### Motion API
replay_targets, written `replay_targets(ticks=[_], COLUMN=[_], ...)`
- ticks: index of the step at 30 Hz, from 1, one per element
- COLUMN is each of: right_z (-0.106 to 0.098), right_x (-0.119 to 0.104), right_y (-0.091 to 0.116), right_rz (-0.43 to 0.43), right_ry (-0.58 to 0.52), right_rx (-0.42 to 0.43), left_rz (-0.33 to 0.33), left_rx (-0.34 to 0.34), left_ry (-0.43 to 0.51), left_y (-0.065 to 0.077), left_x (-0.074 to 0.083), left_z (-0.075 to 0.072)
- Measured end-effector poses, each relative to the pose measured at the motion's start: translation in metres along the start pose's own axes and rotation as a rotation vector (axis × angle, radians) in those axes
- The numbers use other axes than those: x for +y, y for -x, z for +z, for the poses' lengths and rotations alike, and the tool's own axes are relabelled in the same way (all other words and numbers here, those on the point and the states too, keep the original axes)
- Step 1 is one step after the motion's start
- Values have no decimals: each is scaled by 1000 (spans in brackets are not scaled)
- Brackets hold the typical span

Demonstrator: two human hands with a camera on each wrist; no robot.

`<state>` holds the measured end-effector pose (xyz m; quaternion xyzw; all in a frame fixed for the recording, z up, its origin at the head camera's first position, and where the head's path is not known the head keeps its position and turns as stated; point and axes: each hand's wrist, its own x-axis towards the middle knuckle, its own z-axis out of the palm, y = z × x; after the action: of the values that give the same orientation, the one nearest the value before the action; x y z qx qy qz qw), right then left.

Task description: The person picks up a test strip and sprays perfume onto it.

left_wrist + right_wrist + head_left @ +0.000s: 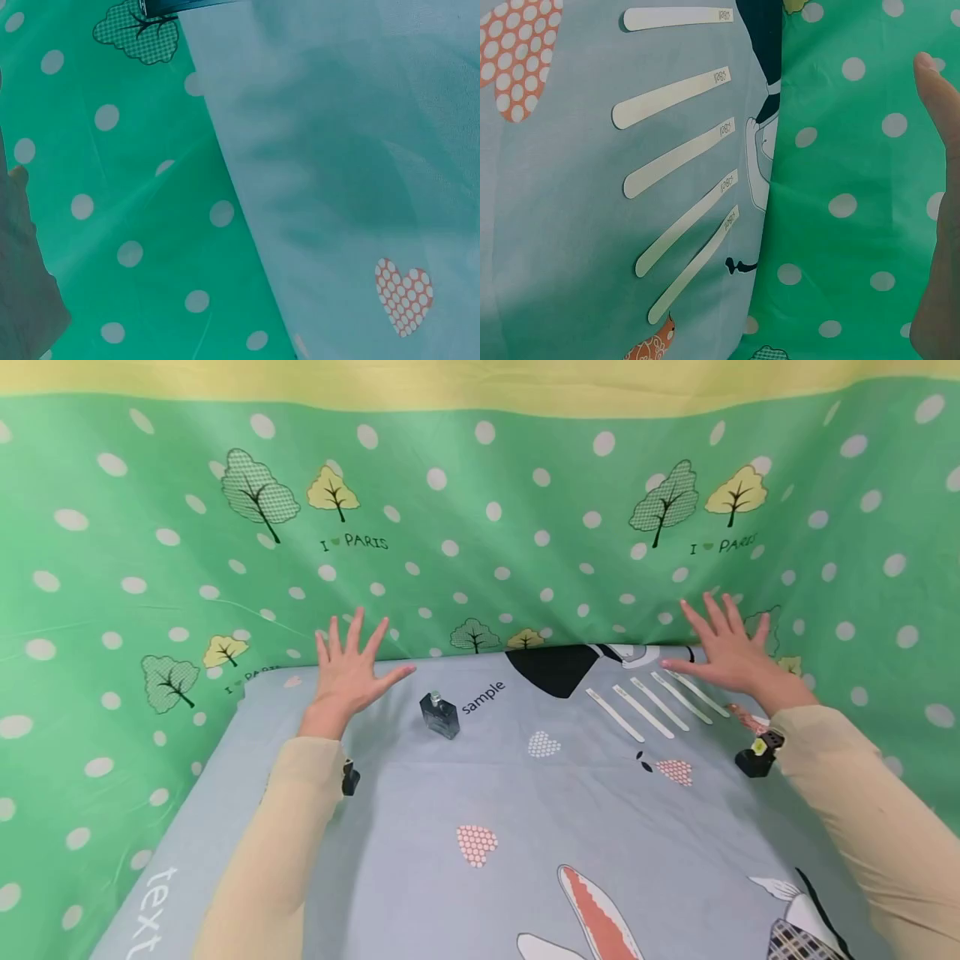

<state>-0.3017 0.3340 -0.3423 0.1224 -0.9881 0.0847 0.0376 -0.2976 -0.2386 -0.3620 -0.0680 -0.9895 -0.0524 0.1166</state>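
Both hands are held up above the far part of the bed-like surface, fingers spread and nothing in them. My left hand point(347, 677) is to the left of a small dark glass perfume bottle point(440, 717), apart from it. The bottle stands upright with a clear top. My right hand point(731, 652) hovers near several white paper strips point(616, 716), which lie fanned out side by side. In the right wrist view each strip point(679, 160) has a rounded end and small print at the other. Part of the right hand point(939, 217) shows at that view's edge.
A grey-blue printed cloth point(420, 793) with hearts and rabbit figures covers the surface. Behind and beside it hangs a green dotted curtain point(517, 585). Small black wrist cameras point(757, 755) sit at both sleeves. A dark edge point(187, 6) shows atop the left wrist view.
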Motion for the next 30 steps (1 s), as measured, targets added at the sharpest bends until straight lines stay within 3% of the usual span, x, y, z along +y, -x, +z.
replay_targets(ticks=[30], right_z=[9], right_x=[8], right_y=[0], right_rz=[3], right_ry=[-20], right_rx=[-8], left_rz=[17], left_rx=[-13], left_ry=[55], left_y=[20], left_x=[3], left_z=[11])
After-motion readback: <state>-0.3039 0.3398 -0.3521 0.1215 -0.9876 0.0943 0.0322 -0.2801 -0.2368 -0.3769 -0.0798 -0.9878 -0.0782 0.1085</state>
